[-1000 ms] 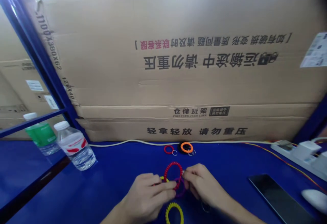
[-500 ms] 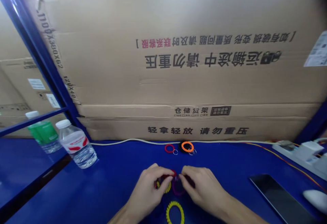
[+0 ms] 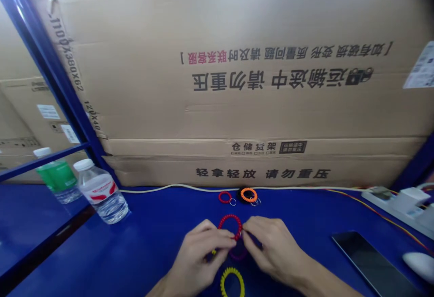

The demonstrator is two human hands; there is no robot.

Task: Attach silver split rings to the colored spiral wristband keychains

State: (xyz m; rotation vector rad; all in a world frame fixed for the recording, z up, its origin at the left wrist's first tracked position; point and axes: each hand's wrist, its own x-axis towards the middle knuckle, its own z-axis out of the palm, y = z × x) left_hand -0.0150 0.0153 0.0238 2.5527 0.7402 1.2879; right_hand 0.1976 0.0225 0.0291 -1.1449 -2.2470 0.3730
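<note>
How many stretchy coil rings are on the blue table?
6: small red coil and orange coil at the back, big red coil between left hand and right hand, purple coil and yellow coil below them, front yellow coil. More may be hidden.

A: Hands, quick, what have we got?
B: We've got the left hand [image 3: 200, 256] and the right hand [image 3: 274, 252] low in view, both curled inward.
A: Touching?
B: We'd say the fingertips [image 3: 233, 237] are just beside each other, mid-frame.

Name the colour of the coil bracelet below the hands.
Yellow: coil bracelet, clearest in the head view.
</note>
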